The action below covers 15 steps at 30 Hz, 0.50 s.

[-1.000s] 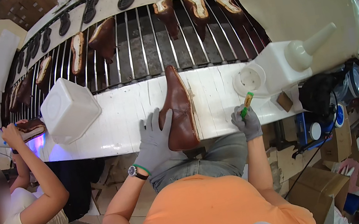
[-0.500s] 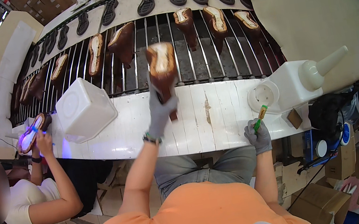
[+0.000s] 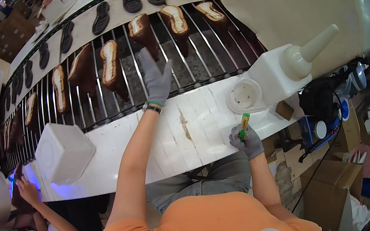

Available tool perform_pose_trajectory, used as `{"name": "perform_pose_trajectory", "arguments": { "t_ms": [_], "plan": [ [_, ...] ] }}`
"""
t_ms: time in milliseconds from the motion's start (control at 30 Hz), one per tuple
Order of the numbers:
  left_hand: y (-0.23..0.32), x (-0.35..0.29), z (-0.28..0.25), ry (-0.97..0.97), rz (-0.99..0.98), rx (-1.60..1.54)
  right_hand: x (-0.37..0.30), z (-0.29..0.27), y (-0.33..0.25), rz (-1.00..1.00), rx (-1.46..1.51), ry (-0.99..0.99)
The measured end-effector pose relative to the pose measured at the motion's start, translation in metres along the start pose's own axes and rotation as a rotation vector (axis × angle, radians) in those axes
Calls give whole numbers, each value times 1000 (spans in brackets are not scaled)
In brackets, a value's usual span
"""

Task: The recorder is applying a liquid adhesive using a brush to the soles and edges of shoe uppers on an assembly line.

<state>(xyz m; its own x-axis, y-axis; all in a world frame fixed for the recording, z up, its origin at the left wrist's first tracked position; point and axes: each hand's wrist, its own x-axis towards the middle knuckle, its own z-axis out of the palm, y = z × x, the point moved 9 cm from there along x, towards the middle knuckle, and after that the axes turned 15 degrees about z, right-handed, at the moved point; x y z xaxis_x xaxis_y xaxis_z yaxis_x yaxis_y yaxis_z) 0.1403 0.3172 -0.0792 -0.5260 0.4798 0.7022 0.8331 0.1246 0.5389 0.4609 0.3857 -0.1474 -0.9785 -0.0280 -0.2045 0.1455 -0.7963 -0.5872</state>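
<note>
Two gloved hands are in view: the left hand (image 3: pixel 157 82), upper middle of the frame, hangs over the barred rack (image 3: pixel 197 84) with thumb and fingers apart, holding nothing; the right hand (image 3: pixel 247 145), right of centre, is clamped on a green brush (image 3: pixel 244 126). A brown shoe upper (image 3: pixel 111 69) lies sole-up just left of the left hand. It looks fairly light, firm around the sole, softer at the hanging leather, perhaps slippery; gripping its sides below the pale sole seems safest. The rack's front rail could snag it; room spreads between the white box (image 3: pixel 63 153) and cup (image 3: pixel 244 95).
</note>
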Motion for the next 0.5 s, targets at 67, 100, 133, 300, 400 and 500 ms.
{"name": "perform_pose_trajectory", "arguments": {
  "t_ms": [67, 100, 133, 300, 400, 500],
  "plan": [
    [-5, 27, 49, -79, 21, -7, 0, -3, 1, 10, 82, 32],
    [-16, 39, 73, -106, -44, -55, 0, -4, 1, 15, 128, 29],
    [-23, 49, 89, -98, -47, -43, 0, -1, 2, 14, 180, -22],
    [-58, 80, 141, -209, -227, 16, -3, -12, 5, 22, 222, 36],
    [-61, 103, 118, -58, -153, -24, -3, -15, 8, 51, 243, -5],
    [-73, 94, 82, -37, -275, -70, -3, -18, 10, 55, 206, 9]
  ]
}}
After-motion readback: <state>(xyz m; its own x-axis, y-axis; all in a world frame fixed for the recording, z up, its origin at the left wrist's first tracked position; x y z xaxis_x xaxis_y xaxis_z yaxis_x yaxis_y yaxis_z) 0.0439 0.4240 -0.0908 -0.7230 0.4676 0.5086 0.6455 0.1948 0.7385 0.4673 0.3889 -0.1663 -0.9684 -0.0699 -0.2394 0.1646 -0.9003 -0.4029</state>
